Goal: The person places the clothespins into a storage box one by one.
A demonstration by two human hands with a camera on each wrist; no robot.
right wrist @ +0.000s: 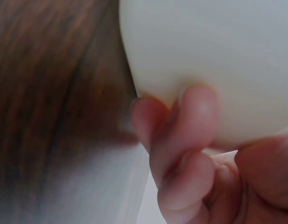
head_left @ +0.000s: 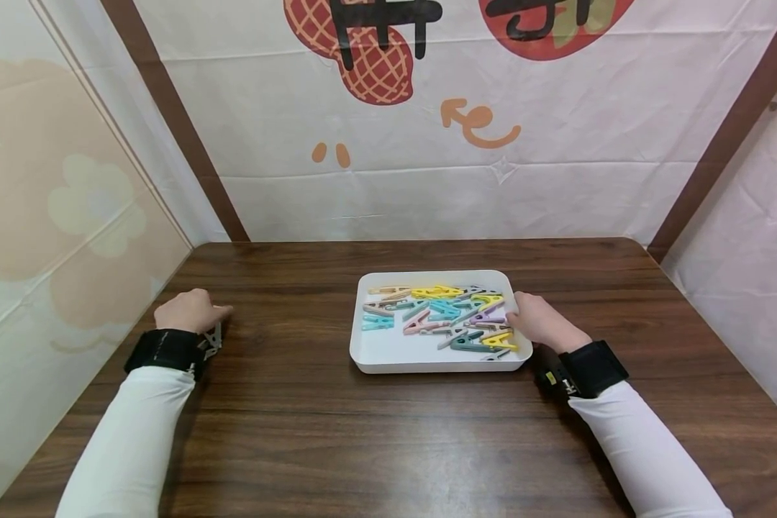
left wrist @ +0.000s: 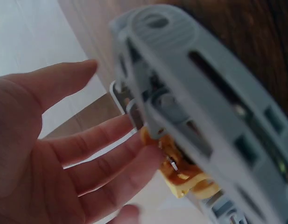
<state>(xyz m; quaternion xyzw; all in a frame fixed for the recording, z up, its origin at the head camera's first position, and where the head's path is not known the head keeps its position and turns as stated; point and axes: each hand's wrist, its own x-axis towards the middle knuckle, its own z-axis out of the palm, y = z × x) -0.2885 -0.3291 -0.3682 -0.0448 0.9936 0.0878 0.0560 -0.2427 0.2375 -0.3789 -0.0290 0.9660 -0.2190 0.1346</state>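
At the table's left side is my left hand (head_left: pixel 191 311), with a grey clothespin (head_left: pixel 214 339) beside the wristband. Up close in the left wrist view, a large grey clothespin (left wrist: pixel 214 88) and a yellow clothespin (left wrist: pixel 181 175) stand in front of the loosely bent fingers (left wrist: pixel 104 165); whether they touch is unclear. My right hand (head_left: pixel 544 321) grips the right edge of a white tray (head_left: pixel 388 356). Its curled fingers (right wrist: pixel 195 116) press against the tray's pale wall (right wrist: pixel 204 51) in the right wrist view. Several clothespins (head_left: pixel 443 309) in yellow, teal, pink, purple and grey lie in the tray.
The brown wooden table (head_left: pixel 337 439) stretches out on all sides of the tray. A white printed cloth (head_left: pixel 414 201) hangs behind its far edge, and more cloth (head_left: pixel 71 216) covers the left side.
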